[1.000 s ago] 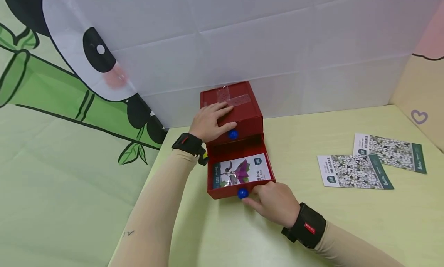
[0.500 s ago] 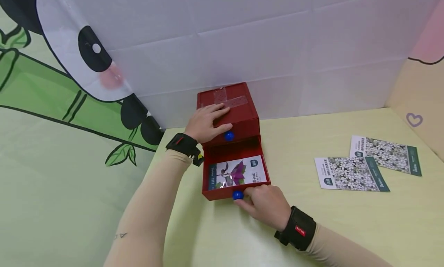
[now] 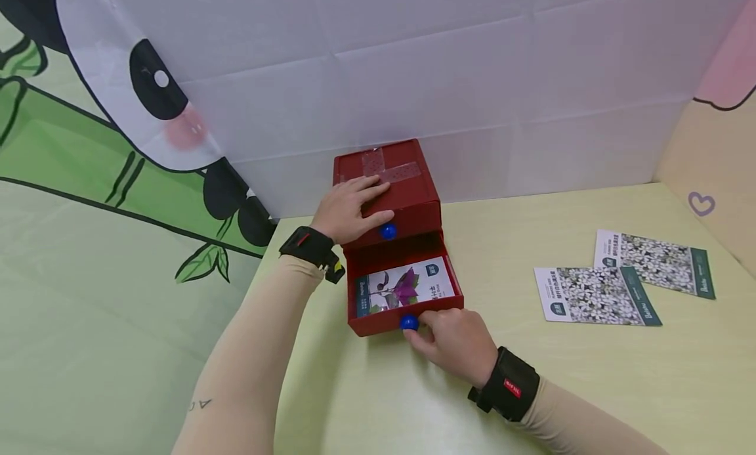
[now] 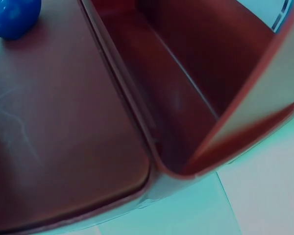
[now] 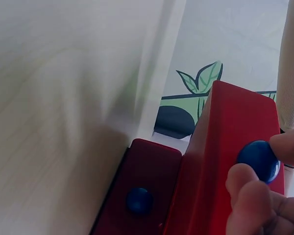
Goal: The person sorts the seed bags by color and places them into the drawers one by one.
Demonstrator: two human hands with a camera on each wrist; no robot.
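Note:
A red two-drawer box stands against the back wall, with clear tape on its top. Its lower drawer is pulled out and holds a packet with a purple flower picture. My left hand rests on the box top, fingers spread, its thumb close to the upper drawer's blue knob. With thumb and fingers, my right hand pinches the lower drawer's blue knob. The left wrist view shows the upper drawer front and the opened drawer's inside, but no fingers.
Two packets with white flower pictures lie to the right on the pale table: a front packet partly over a rear packet. A printed cloth wall rises right behind the box.
The lower drawer's front has moved slightly toward the box, with my right hand still on its knob. My left hand stays on the box top. The head view has shifted a little.

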